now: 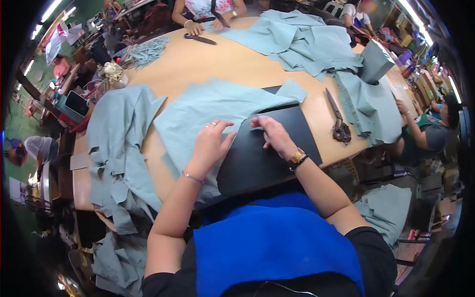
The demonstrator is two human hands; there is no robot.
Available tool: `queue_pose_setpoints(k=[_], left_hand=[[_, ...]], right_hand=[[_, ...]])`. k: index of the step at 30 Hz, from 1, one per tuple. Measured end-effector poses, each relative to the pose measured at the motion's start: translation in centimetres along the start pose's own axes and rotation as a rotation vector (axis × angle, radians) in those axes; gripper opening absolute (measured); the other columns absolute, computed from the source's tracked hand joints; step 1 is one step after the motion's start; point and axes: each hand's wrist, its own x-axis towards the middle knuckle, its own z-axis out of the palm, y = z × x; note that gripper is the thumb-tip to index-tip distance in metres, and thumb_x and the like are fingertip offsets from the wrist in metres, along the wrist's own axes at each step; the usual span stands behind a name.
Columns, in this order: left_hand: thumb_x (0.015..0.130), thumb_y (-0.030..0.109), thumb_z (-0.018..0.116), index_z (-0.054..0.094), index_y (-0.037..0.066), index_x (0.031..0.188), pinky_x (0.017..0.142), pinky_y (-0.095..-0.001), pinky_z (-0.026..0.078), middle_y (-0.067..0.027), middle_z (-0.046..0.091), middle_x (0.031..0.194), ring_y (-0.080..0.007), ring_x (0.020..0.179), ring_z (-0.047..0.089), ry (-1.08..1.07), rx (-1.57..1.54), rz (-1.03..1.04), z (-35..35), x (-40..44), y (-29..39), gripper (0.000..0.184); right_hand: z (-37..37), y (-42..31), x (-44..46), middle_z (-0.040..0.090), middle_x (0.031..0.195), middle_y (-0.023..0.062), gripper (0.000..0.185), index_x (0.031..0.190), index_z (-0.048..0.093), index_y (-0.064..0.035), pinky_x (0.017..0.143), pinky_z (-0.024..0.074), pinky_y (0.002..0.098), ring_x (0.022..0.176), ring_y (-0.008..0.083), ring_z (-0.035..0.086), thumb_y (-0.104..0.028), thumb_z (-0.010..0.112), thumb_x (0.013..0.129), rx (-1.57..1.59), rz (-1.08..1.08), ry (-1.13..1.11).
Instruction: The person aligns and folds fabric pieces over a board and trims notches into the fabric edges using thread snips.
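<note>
A light blue-green piece of fabric [193, 111] lies spread on the table in front of me, partly over a dark flat board [269, 158]. My left hand [213, 141] is over the fabric near the board's left edge, fingers bent and thumb apart, with nothing visible in it. Above the board, close to the fabric's folded edge, my right hand [274, 134] has its fingers loosely curved and apart, and it also shows nothing held. Whether the fingertips touch the cloth is unclear. To the right of the board lies a pair of large dark scissors [338, 119].
Fabric pieces [118, 133] hang over the table's left side, and a larger heap [311, 42] covers the far right. Cut strips [147, 52] lie at the far left. Across the wooden table [173, 67], a co-worker's hands [205, 27] are near another dark cutting tool [200, 39].
</note>
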Motion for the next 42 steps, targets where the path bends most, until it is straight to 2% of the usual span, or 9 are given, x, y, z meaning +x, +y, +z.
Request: queue_pose_setpoints(k=[3, 4, 8, 13, 17, 25, 29, 35, 42], left_hand=[[0.086, 0.026, 0.071, 0.068, 0.01, 0.102, 0.076, -0.0376, 0.051, -0.0073, 0.066, 0.098, -0.0269, 0.087, 0.063, 0.042, 0.073, 0.049, 2.6, 1.2, -1.1, 0.023], [0.086, 0.026, 0.071, 0.069, 0.01, 0.1, 0.076, -0.0375, 0.051, -0.0068, 0.066, 0.097, -0.0263, 0.087, 0.064, 0.078, 0.103, 0.071, 3.4, 1.5, -1.4, 0.022], [0.085, 0.024, 0.072, 0.069, 0.009, 0.09, 0.074, -0.0369, 0.051, -0.0057, 0.067, 0.092, -0.0254, 0.087, 0.064, 0.128, 0.078, 0.037, 4.7, 2.0, -2.6, 0.016], [0.086, 0.02, 0.071, 0.07, 0.008, 0.087, 0.065, -0.0336, 0.051, -0.0057, 0.067, 0.087, -0.0219, 0.073, 0.064, 0.208, -0.098, -0.072, 4.3, 1.8, -2.2, 0.012], [0.086, 0.018, 0.071, 0.07, 0.008, 0.088, 0.06, -0.0312, 0.05, -0.0057, 0.067, 0.086, -0.0183, 0.065, 0.063, 0.245, -0.123, -0.068, 3.9, 1.7, -2.0, 0.011], [0.085, 0.019, 0.073, 0.07, 0.007, 0.088, 0.06, -0.032, 0.051, -0.0071, 0.067, 0.084, -0.0201, 0.066, 0.064, 0.261, -0.141, -0.042, 4.2, 1.7, -2.1, 0.012], [0.085, 0.019, 0.073, 0.071, 0.009, 0.087, 0.062, -0.0347, 0.052, -0.0075, 0.068, 0.083, -0.0235, 0.069, 0.065, 0.269, -0.093, -0.021, 4.2, 1.7, -2.6, 0.011], [0.085, 0.022, 0.071, 0.07, 0.011, 0.086, 0.065, -0.037, 0.052, -0.0056, 0.066, 0.082, -0.0245, 0.072, 0.065, 0.278, -0.104, -0.037, 3.8, 1.5, -2.2, 0.011], [0.085, 0.023, 0.071, 0.069, 0.012, 0.086, 0.065, -0.0374, 0.052, -0.0043, 0.065, 0.083, -0.0238, 0.074, 0.065, 0.26, -0.089, -0.033, 3.9, 1.5, -2.3, 0.011]], right_hand=[[-2.7, -0.1, -0.5, 0.064, 0.101, 0.0044, 0.041, 0.123, 0.059, -0.009, 0.052, 0.0429, 0.0228, 0.063, 0.0052, 0.047, -0.042, 0.044, 0.103, 0.214, 0.179, 0.002], [-2.9, -0.3, -0.5, 0.061, 0.091, 0.0025, 0.041, 0.124, 0.057, -0.009, 0.05, 0.0398, 0.0222, 0.057, 0.0052, 0.042, -0.042, 0.045, 0.103, 0.275, 0.231, 0.007], [-2.6, -0.5, 0.3, 0.055, 0.083, -0.0018, 0.039, 0.119, 0.058, -0.0103, 0.048, 0.0353, 0.0199, 0.056, 0.0049, 0.039, -0.043, 0.044, 0.104, 0.353, 0.346, -0.084], [-0.9, -0.5, 2.5, 0.048, 0.075, -0.0045, 0.037, 0.116, 0.057, -0.0116, 0.045, 0.0296, 0.0167, 0.057, 0.0041, 0.037, -0.044, 0.043, 0.104, 0.432, 0.492, -0.306], [0.1, -0.9, 4.5, 0.044, 0.071, -0.0054, 0.037, 0.114, 0.056, -0.0116, 0.042, 0.0267, 0.0159, 0.054, 0.0029, 0.033, -0.044, 0.041, 0.105, 0.594, 0.586, -0.27], [0.0, 0.0, 4.4, 0.038, 0.067, -0.0053, 0.035, 0.116, 0.053, -0.01, 0.04, 0.024, 0.0175, 0.05, 0.0042, 0.029, -0.041, 0.042, 0.105, 0.606, 0.488, -0.23], [0.0, -0.4, 4.0, 0.038, 0.067, -0.0046, 0.034, 0.115, 0.054, -0.0093, 0.04, 0.0245, 0.0173, 0.05, 0.0042, 0.029, -0.04, 0.046, 0.104, 0.623, 0.556, -0.27], [0.7, -1.1, 3.6, 0.042, 0.068, -0.0038, 0.032, 0.108, 0.055, -0.0086, 0.04, 0.0244, 0.017, 0.05, 0.0037, 0.032, -0.039, 0.046, 0.105, 0.497, 0.474, -0.196], [0.9, -1.4, 3.8, 0.042, 0.068, -0.0036, 0.034, 0.105, 0.054, -0.009, 0.039, 0.0247, 0.0172, 0.05, 0.0041, 0.032, -0.041, 0.045, 0.104, 0.476, 0.498, -0.219]])
